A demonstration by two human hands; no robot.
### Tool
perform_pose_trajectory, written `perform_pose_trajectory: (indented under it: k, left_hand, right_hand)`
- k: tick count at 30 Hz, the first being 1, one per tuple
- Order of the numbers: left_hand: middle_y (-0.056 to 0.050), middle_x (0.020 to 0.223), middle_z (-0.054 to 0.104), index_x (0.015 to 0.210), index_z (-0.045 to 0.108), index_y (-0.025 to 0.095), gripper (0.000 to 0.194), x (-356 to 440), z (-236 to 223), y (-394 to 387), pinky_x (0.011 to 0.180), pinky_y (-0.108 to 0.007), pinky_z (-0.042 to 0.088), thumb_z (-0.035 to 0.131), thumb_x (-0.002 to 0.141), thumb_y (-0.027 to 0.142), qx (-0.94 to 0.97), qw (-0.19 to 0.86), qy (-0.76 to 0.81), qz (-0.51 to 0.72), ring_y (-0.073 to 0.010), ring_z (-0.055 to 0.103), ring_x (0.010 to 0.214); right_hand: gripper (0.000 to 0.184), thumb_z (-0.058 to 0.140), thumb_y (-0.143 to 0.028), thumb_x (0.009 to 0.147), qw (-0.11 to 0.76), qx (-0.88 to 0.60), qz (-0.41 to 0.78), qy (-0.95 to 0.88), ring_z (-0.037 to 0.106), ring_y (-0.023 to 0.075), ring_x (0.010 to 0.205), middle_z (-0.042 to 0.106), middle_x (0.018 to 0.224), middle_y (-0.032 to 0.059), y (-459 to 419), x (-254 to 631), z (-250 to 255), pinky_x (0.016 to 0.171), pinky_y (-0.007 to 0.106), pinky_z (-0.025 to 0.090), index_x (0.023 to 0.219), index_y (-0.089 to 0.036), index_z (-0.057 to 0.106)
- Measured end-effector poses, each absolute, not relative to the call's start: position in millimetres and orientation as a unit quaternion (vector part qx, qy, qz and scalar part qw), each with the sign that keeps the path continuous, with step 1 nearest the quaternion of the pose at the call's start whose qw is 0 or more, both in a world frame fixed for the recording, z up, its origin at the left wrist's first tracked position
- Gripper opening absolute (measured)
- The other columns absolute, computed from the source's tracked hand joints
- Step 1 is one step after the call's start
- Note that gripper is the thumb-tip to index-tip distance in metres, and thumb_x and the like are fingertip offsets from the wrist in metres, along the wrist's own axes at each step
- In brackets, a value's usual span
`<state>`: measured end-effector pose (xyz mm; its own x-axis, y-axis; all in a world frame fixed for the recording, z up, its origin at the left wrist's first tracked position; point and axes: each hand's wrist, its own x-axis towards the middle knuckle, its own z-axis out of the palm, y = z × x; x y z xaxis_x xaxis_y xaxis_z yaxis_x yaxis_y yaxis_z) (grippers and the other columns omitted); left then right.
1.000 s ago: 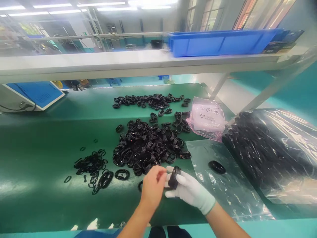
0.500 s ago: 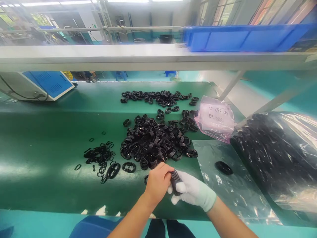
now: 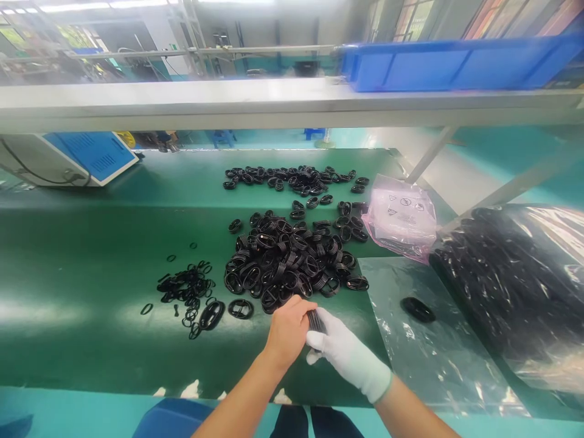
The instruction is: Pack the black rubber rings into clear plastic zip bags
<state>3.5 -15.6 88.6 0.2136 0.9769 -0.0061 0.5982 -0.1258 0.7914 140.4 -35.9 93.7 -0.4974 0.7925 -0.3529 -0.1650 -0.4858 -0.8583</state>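
Note:
Between my two hands, over the front of the bench, is a coiled black cable (image 3: 316, 322). My right hand (image 3: 340, 347), in a white glove, is closed around the coil, thumb on the near side. Bare, my left hand (image 3: 289, 328) presses its closed fingers against the coil's upper left; its fingertips are partly hidden. Just beyond lies a large pile of coiled black cables (image 3: 292, 255). To the left sit a heap of small black rubber bands (image 3: 185, 286) and two loose coils, one a black oval coil (image 3: 212, 315), the other a round coil (image 3: 240, 309).
On the right, a flat clear plastic bag (image 3: 424, 359) bears one black coil (image 3: 418, 309). Beyond it are a pink bag (image 3: 401, 213) and a big bag of black coils (image 3: 515, 286). Above, a shelf (image 3: 182, 106) crosses the bench, holding a blue bin (image 3: 456, 64).
Both hands have shifted slightly left with the cable coil. The gloved hand has turned and now covers more of the coil, while the view has moved a little.

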Motion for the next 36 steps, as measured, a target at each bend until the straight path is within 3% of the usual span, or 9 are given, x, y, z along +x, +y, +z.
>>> perform_pose_trajectory:
  k: [4, 7, 10, 14, 18, 21, 26, 31, 36]
  left_hand:
    - [0.001, 0.085, 0.059, 0.088, 0.065, 0.024, 0.038, 0, 91, -14, 0.076, -0.023, 0.043, 0.038, 0.072, 0.004, 0.681, 0.389, 0.556, 0.277, -0.0105, 0.055, 0.081]
    - [-0.001, 0.091, 0.060, 0.097, 0.063, 0.023, 0.036, -7, 98, -12, 0.075, -0.024, 0.043, 0.040, 0.073, 0.008, 0.635, 0.486, 0.528, 0.286, -0.0114, 0.055, 0.083]
    - [-0.003, 0.087, 0.061, 0.105, 0.057, 0.019, 0.032, -13, 104, -13, 0.061, -0.023, 0.044, 0.044, 0.077, 0.023, 0.552, 0.584, 0.541, 0.248, -0.0126, 0.055, 0.072]
    - [0.000, 0.065, 0.056, 0.082, 0.062, 0.017, 0.020, -17, 103, -18, 0.049, -0.021, 0.036, 0.051, 0.071, 0.030, 0.567, 0.546, 0.582, 0.203, -0.0110, 0.049, 0.058]
    - [0.001, 0.068, 0.057, 0.096, 0.062, 0.020, 0.030, -25, 104, -19, 0.054, -0.021, 0.040, 0.043, 0.073, 0.021, 0.552, 0.564, 0.568, 0.233, -0.0102, 0.049, 0.058]
    - [0.001, 0.068, 0.058, 0.099, 0.062, 0.021, 0.034, -31, 106, -19, 0.054, -0.022, 0.041, 0.041, 0.073, 0.020, 0.547, 0.574, 0.560, 0.241, -0.0095, 0.048, 0.056]
    - [-0.002, 0.092, 0.057, 0.100, 0.060, 0.022, 0.031, -40, 105, -24, 0.060, -0.022, 0.043, 0.050, 0.071, 0.021, 0.521, 0.567, 0.554, 0.317, -0.0100, 0.051, 0.067]
    - [0.002, 0.064, 0.051, 0.081, 0.055, 0.015, 0.017, -46, 108, -40, 0.054, -0.021, 0.040, 0.055, 0.071, 0.029, 0.382, 0.686, 0.520, 0.338, -0.0086, 0.047, 0.056]
    - [0.005, 0.059, 0.046, 0.065, 0.050, 0.014, 0.015, -47, 109, -46, 0.051, -0.017, 0.033, 0.063, 0.063, 0.022, 0.361, 0.716, 0.478, 0.359, -0.0055, 0.041, 0.055]
  right_hand:
    - [0.032, 0.056, -0.033, 0.076, 0.334, -0.394, 0.780, -0.352, 0.050, 0.0115, 0.072, 0.047, 0.088, 0.0020, -40, 137, 89, 0.060, 0.027, 0.047, 0.104, -0.018, 0.046]
    - [0.035, 0.054, -0.035, 0.076, 0.332, -0.405, 0.777, -0.348, 0.048, 0.0144, 0.079, 0.047, 0.092, 0.0033, -41, 136, 88, 0.062, 0.030, 0.049, 0.107, -0.020, 0.047]
    - [0.046, 0.054, -0.030, 0.072, 0.304, -0.516, 0.669, -0.440, 0.052, 0.0187, 0.081, 0.048, 0.103, 0.0071, -41, 131, 89, 0.069, 0.038, 0.049, 0.117, -0.022, 0.044]
    - [0.062, 0.056, -0.017, 0.063, 0.302, -0.622, 0.487, -0.534, 0.043, 0.0266, 0.110, 0.044, 0.118, 0.0089, -43, 124, 90, 0.095, 0.043, 0.034, 0.123, -0.023, 0.043]
    - [0.072, 0.059, -0.028, 0.068, 0.291, -0.501, 0.701, -0.416, 0.043, 0.0245, 0.114, 0.043, 0.125, 0.0118, -44, 133, 102, 0.095, 0.041, 0.037, 0.133, -0.020, 0.027]
    - [0.075, 0.064, -0.034, 0.068, 0.289, -0.391, 0.803, -0.345, 0.046, 0.0250, 0.111, 0.042, 0.126, 0.0125, -43, 137, 111, 0.087, 0.043, 0.044, 0.132, -0.021, 0.026]
    - [0.074, 0.074, -0.027, 0.057, 0.324, -0.372, 0.815, -0.305, 0.053, 0.0205, 0.094, 0.048, 0.114, 0.0084, -43, 122, 109, 0.080, 0.044, 0.047, 0.122, -0.023, 0.038]
    - [0.057, 0.076, -0.026, 0.051, 0.314, -0.443, 0.757, -0.363, 0.054, 0.0200, 0.088, 0.055, 0.095, 0.0040, -43, 102, 105, 0.079, 0.039, 0.045, 0.101, -0.018, 0.049]
    - [0.052, 0.074, -0.027, 0.053, 0.325, -0.442, 0.724, -0.418, 0.054, 0.0197, 0.088, 0.056, 0.093, 0.0034, -45, 86, 107, 0.079, 0.037, 0.044, 0.097, -0.017, 0.049]
